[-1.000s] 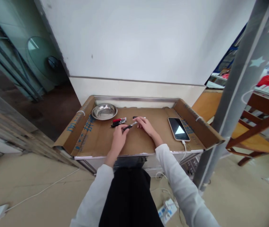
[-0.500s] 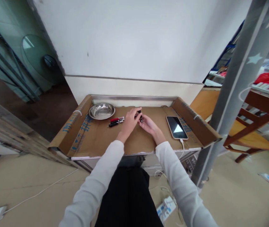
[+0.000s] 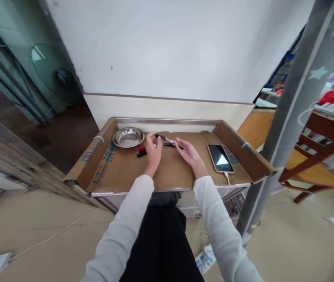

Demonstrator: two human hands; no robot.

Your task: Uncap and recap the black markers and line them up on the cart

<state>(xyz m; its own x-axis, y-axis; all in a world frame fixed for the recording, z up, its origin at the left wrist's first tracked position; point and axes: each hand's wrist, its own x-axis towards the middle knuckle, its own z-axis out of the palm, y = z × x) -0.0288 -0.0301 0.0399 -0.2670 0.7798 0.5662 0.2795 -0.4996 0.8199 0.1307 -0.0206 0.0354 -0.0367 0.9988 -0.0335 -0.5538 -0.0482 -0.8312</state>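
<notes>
A black pen (image 3: 167,139) with a clear middle section spans the gap between my two hands, held slightly slanted above the cardboard. The fingers of my left hand (image 3: 154,153) are closed on its black upper-left end. Its lower-right end lies in the fingers of my right hand (image 3: 188,152). Below the pen, a short black piece (image 3: 169,145), perhaps another pen or a cap, lies on the cardboard; part of it may be hidden. Red and black pens (image 3: 141,153) lie left of my left hand, partly covered by it.
A shallow steel bowl (image 3: 128,138) sits at the back left of the cardboard-lined table (image 3: 172,176). A phone (image 3: 221,158) with a white charging cable (image 3: 228,181) lies on the right. Folded cardboard walls border both sides. A grey metal post (image 3: 284,117) stands at the right.
My hands have moved apart, the left one leftward, and the pen now shows stretched between them. The short black piece on the cardboard has come into sight.
</notes>
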